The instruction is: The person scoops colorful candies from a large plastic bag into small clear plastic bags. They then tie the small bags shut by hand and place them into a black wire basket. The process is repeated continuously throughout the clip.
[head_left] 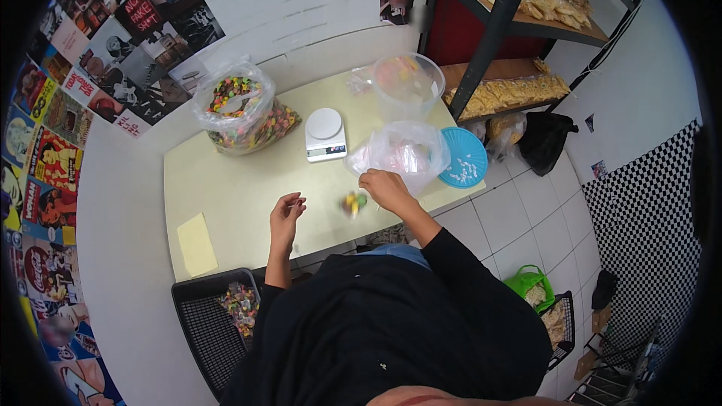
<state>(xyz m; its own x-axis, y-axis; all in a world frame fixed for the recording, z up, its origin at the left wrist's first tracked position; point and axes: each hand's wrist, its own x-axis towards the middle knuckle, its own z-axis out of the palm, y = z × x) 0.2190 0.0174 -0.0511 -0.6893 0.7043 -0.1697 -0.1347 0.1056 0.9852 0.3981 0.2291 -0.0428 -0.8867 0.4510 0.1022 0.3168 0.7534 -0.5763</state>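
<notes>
My right hand point(385, 189) is closed in a pinch at the top of a small clear bag of colourful pieces point(353, 204). The bag hangs over the table's front part and is blurred by motion. To its left, my left hand point(285, 218) is raised with fingers half curled and apart, and I see nothing held in it. A white digital kitchen scale point(325, 135) stands beyond both hands, its plate bare. Just past my right hand lies a cloudy plastic bag point(406, 152) with pinkish contents. A large clear sack of multicoloured snack pieces point(252, 131) sits open at the back left.
The cream table point(226, 203) also carries a clear tub point(410, 86), a blue round lid point(462, 158) with small white bits, and a yellow sheet point(197, 246). A black basket point(214, 331) with small filled bags is at lower left. Shelves point(511, 26) with snack bags stand at right.
</notes>
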